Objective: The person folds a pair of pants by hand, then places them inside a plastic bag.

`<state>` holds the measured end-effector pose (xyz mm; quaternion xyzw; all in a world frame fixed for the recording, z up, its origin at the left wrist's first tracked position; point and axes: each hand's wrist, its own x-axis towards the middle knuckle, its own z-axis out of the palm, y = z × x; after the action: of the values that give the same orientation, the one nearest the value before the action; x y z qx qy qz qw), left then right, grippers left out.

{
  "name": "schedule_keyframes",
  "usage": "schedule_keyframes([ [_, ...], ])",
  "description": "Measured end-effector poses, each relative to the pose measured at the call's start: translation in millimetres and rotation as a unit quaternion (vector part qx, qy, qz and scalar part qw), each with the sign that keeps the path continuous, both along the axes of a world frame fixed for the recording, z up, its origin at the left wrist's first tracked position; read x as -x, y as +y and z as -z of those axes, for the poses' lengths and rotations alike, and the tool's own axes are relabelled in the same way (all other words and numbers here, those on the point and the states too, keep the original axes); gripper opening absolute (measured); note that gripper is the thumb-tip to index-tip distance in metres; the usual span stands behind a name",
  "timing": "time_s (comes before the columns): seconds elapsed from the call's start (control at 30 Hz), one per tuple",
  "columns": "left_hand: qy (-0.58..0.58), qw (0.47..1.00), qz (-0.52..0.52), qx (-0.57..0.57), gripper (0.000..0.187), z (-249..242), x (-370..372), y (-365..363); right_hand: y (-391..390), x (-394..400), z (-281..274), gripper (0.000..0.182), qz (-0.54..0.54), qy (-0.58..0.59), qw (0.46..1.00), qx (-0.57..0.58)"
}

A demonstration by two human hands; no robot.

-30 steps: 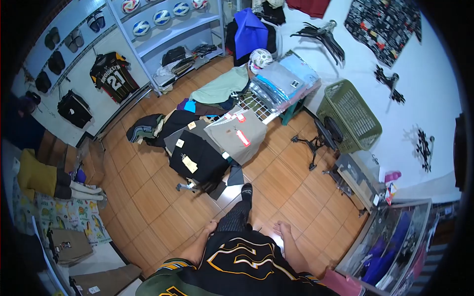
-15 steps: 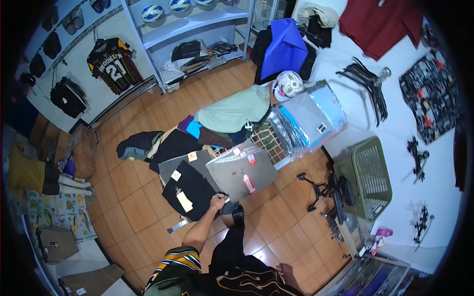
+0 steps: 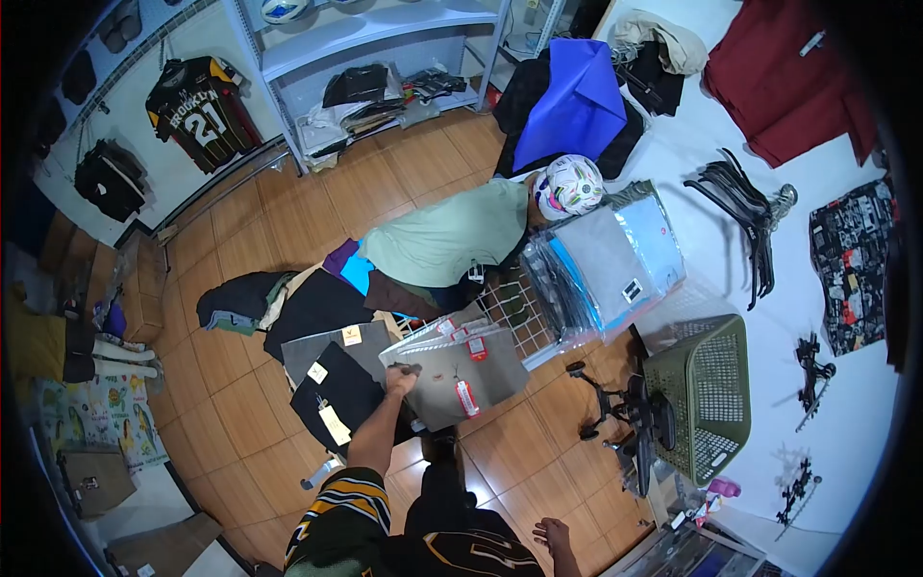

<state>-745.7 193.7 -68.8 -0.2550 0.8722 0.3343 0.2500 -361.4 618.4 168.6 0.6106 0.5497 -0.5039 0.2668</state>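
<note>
My left hand (image 3: 402,379) is at the left edge of a folded grey garment (image 3: 490,370) with red-and-white tags, its fingers closed on the fabric. The garment looks like trousers and lies on top of a pile. To its left lies a folded black garment (image 3: 338,392) with cream paper tags, partly over a dark grey folded one (image 3: 312,353). My right hand (image 3: 553,534) hangs low near my body, holding nothing, fingers apart.
Plastic-wrapped clothes (image 3: 601,274) lie on a wire grid rack (image 3: 514,308) beyond the piles. A green basket (image 3: 697,399) stands at the right, beside a black wheeled base (image 3: 630,413). A person in a light green shirt (image 3: 447,236) leans over beyond the piles.
My left hand has moved from the near end of the black garment to the left edge of the grey one. My right hand has come further into view. The camera view has shifted.
</note>
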Motion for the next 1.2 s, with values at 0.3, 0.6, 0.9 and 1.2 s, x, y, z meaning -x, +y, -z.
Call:
schedule_keyframes([
  [0.3, 0.169, 0.959, -0.163, -0.159, 0.013, -91, -64, 55, 5, 60, 23, 0.024, -0.096, 0.044, 0.994, 0.038],
  [0.6, 0.268, 0.939, -0.165, -0.137, 0.020, -159, -189, 140, 20, 114, 44, 0.023, -0.219, 0.109, 0.962, 0.120],
  [0.9, 0.355, 0.897, -0.166, -0.203, 0.018, -284, -291, 231, 79, 133, 54, 0.022, -0.275, 0.202, 0.926, 0.160],
  [1.2, 0.386, 0.855, -0.297, -0.178, 0.016, -400, -391, 265, 52, 170, 28, 0.025, -0.436, 0.248, 0.850, 0.157],
])
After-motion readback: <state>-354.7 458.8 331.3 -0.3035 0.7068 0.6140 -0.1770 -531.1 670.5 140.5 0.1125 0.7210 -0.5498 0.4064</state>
